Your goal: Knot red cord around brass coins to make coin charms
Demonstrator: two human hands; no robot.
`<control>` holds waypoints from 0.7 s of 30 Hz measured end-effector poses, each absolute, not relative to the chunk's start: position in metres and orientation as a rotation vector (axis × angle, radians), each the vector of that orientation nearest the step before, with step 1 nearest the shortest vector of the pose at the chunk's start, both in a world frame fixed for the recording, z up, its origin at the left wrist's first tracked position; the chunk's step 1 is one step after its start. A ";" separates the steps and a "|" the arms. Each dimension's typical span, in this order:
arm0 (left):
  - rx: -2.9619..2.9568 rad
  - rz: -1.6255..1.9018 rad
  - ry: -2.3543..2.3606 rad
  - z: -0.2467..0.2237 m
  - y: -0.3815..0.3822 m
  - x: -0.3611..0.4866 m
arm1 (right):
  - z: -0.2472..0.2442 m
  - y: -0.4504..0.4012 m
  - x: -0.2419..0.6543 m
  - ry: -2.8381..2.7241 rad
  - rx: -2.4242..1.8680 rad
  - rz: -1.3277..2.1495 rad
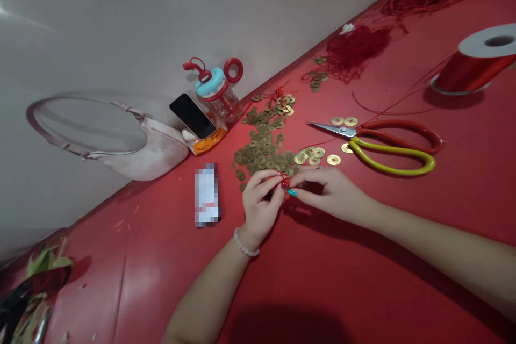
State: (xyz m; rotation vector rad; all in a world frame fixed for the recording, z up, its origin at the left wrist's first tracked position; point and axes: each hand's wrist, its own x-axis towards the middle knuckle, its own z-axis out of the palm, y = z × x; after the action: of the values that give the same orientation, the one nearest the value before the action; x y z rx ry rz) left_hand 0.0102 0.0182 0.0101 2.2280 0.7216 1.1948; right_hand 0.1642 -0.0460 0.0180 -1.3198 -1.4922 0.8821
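My left hand (264,196), with a beaded bracelet (246,243) at its wrist, pinches a red cord (285,183) between thumb and fingers. From the other side my right hand (322,188) closes thumb and forefinger on the same small piece of cord. Whether a coin hangs in the cord I cannot make out, as the fingertips cover most of it. Just beyond both hands spreads a heap of brass coins (262,153) with square holes. Scissors (374,142) with one red and one yellow handle lie partly open past my right hand, near several loose coins (314,156).
A red ribbon-like spool (475,72) stands at the right, with tangled red cord (358,54) behind. Along the wall are a drink cup (221,91), a dark phone (192,116) and a pale handbag (157,150). A second phone (207,196) lies left of my left hand.
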 end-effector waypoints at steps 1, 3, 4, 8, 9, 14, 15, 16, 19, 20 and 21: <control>2.234 1.195 0.717 0.010 0.018 0.010 | 0.018 -0.046 0.164 -1.471 -1.330 0.866; 2.243 1.191 0.699 0.011 0.018 0.011 | 0.019 -0.045 0.164 -1.443 -1.345 0.831; 2.246 1.186 0.691 0.011 0.018 0.011 | 0.020 -0.045 0.165 -1.435 -1.351 0.818; 2.240 1.149 0.692 0.011 0.018 0.012 | 0.020 -0.046 0.165 -1.400 -1.351 0.794; 2.239 1.138 0.693 0.011 0.018 0.012 | 0.019 -0.047 0.165 -1.389 -1.345 0.794; 2.258 1.088 0.683 0.010 0.018 0.011 | 0.020 -0.047 0.164 -1.372 -1.286 0.796; 2.258 1.078 0.686 0.010 0.018 0.011 | 0.020 -0.047 0.164 -1.377 -1.286 0.802; 2.256 1.069 0.690 0.010 0.018 0.011 | 0.021 -0.047 0.164 -1.380 -1.290 0.812; 2.249 1.047 0.682 0.010 0.018 0.011 | 0.021 -0.046 0.166 -1.320 -1.304 0.847; 2.248 1.037 0.679 0.010 0.018 0.012 | 0.021 -0.045 0.167 -1.272 -1.308 0.861; 2.246 1.026 0.674 0.011 0.018 0.012 | 0.020 -0.044 0.169 -1.213 -1.310 0.871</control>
State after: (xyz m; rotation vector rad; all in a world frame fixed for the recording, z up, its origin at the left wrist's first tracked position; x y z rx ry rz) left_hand 0.0119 0.0179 0.0107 2.2463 0.6743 1.0255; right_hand 0.1687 -0.0445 0.0201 -1.3101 -1.2133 0.8710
